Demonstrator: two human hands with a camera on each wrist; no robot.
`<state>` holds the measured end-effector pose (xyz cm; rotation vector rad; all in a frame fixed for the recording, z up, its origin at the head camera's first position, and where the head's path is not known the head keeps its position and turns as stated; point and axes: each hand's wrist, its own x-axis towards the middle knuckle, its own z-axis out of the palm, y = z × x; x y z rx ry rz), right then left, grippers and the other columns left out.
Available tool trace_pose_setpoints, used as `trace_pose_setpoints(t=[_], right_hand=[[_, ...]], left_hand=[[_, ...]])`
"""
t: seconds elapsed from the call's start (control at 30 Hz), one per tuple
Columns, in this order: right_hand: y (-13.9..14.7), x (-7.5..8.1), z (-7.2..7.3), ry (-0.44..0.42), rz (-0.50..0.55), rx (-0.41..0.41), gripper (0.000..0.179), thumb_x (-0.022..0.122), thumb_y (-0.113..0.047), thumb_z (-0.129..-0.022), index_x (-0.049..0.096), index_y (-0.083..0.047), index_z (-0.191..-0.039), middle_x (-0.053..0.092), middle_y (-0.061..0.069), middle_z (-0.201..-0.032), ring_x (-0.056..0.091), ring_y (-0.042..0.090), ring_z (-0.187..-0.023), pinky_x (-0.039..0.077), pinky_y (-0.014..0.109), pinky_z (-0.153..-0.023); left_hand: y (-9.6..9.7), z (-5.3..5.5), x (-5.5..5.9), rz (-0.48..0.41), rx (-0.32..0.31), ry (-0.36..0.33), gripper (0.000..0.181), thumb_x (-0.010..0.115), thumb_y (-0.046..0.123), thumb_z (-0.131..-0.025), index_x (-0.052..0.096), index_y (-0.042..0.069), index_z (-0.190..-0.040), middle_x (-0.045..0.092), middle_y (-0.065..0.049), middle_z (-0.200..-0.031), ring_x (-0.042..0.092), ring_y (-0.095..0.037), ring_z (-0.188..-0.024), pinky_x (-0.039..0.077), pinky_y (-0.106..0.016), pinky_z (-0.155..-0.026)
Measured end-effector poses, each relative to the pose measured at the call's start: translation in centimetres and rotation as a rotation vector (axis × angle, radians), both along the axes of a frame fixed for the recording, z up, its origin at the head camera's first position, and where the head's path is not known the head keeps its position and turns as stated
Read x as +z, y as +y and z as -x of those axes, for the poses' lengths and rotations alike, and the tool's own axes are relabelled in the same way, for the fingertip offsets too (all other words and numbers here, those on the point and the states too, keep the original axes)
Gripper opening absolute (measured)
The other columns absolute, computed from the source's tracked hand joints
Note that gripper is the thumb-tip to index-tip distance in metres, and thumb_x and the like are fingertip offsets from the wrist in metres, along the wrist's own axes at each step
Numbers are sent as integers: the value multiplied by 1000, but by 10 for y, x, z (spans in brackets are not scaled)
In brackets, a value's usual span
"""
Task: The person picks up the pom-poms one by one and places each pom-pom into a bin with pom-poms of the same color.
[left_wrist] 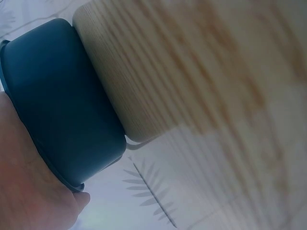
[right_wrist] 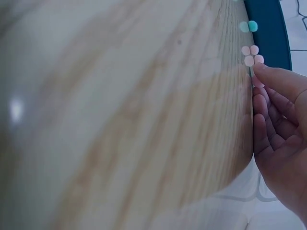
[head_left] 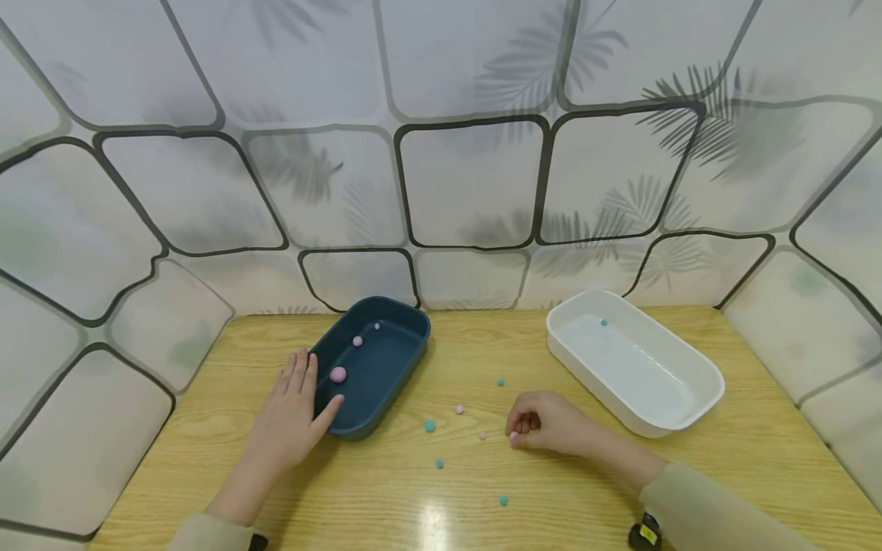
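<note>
My right hand [head_left: 551, 423] is low over the table and pinches a small pink ball [head_left: 514, 435] between thumb and finger. In the right wrist view, the fingertips of the right hand [right_wrist: 283, 105] meet at the pink ball [right_wrist: 259, 59]. With fingers extended, my left hand [head_left: 292, 417] rests along the left rim of the dark blue dish [head_left: 403, 375], thumb at its near end. Inside that dish lie three pink balls of different sizes, the largest pink ball [head_left: 338, 374] nearest me. The left wrist view shows the left hand [left_wrist: 33, 172] against the dish's outer wall [left_wrist: 67, 96].
A white dish [head_left: 689, 413] stands at the right with one teal ball [head_left: 603, 322] in it. Between the dishes, two more pink balls, one being this pink ball [head_left: 459, 409], and several teal balls, among them this teal ball [head_left: 430, 425], lie on the wooden table [head_left: 372, 497]. Patterned cloth [head_left: 475, 184] surrounds the table.
</note>
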<state>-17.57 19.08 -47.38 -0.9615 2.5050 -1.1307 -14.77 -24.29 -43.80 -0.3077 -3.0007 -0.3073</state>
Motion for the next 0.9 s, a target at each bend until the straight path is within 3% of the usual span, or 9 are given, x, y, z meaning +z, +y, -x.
trace_pose_setpoints(t=[0.43,0.73,0.9], right_hand=[[-3,2,1,-31,5,-66,6,83,-10,-90,78,-13,-87,68,-7,-78,55,-6,-71,52,17,-63],[-9,2,12,-95,57,-111,4,83,-8,-91,79,-10,-90,71,-3,-82,59,-1,-73,54,18,-66],[-18,6,19,-90,61,-120,5,83,-11,-92,80,-7,-93,72,-3,-84,60,0,-74,55,18,-67]], left_hand=[[0,0,-2,-2,0,-3,86,54,46,-109,25,-15,-162,21,-37,-171,19,-53,-161,24,-65,-130],[-1,1,-2,14,3,7,86,55,46,-109,26,-15,-161,22,-36,-170,20,-53,-160,25,-65,-130],[0,1,-1,15,3,8,85,57,44,-108,27,-15,-161,23,-36,-170,20,-53,-160,25,-64,-130]])
